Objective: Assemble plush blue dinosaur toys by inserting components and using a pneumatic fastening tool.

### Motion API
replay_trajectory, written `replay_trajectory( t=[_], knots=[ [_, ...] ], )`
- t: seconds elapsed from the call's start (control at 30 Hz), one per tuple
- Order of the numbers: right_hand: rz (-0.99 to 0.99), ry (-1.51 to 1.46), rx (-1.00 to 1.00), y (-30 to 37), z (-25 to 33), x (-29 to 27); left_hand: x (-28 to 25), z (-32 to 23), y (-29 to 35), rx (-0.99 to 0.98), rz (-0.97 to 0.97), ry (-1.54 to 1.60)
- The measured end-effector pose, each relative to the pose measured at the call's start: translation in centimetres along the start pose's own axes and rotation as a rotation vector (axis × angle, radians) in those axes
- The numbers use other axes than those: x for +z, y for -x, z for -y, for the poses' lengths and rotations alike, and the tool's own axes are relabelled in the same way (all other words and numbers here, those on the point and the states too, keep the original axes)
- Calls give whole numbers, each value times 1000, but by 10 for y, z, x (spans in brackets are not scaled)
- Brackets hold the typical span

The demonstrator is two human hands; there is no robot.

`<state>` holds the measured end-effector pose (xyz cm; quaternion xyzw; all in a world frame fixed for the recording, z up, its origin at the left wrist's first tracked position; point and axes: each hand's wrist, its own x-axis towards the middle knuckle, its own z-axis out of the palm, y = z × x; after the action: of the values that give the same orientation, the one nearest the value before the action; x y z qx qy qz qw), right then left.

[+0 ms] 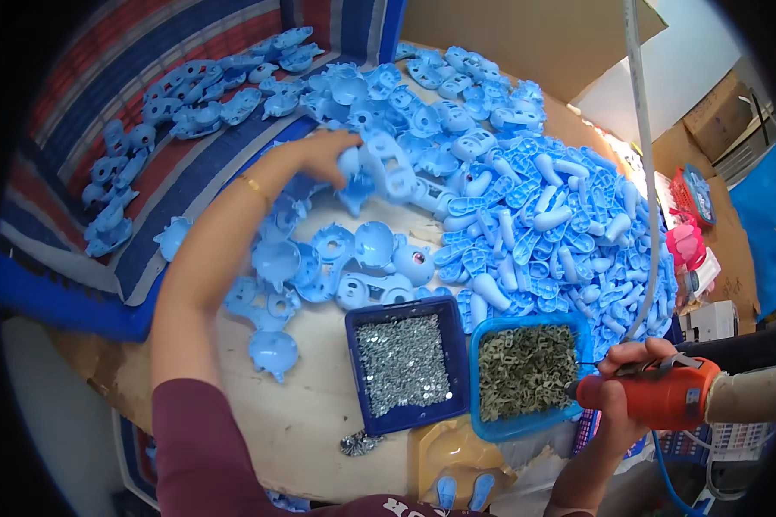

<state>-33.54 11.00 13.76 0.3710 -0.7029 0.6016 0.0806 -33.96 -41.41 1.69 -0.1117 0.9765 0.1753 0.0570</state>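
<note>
My left hand (326, 157) reaches across the table to the far heap, its fingers curled on a light blue plastic toy shell (390, 168) with cut-out holes. Part of the grip is hidden behind the fingers. My right hand (616, 409) is wrapped round an orange electric screwdriver (683, 395), whose tip points left over the light blue tray (478, 422). Small greenish metal clips (526, 366) fill that tray. Beside it, a dark blue tray (354, 366) holds many small silvery screws (403, 358). Rounded blue shells (276, 263) lie below my left hand.
A large heap of blue limb-shaped pieces (552, 224) covers the table's right side. At the left, a blue crate with a striped lining (147, 233) holds more shells. A yellow block (453, 448) with two blue pieces sits at the near edge. A grey hose (642, 129) hangs at right.
</note>
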Motion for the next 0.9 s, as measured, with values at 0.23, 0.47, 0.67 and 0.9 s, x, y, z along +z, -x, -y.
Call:
replay_trajectory(
  t=[0.23,0.47,0.67,0.9],
  knots=[
    [153,-34,-72,3,1,4,-53,-34,108,126,416,-44],
    [195,-93,-32,13,15,9,-60,46,-26,-369,-212,69],
    [85,0,-4,19,7,-4,-26,60,-110,-620,-527,133],
    [11,70,17,17,2,-2,-11,107,-119,-384,-385,275]
  ],
)
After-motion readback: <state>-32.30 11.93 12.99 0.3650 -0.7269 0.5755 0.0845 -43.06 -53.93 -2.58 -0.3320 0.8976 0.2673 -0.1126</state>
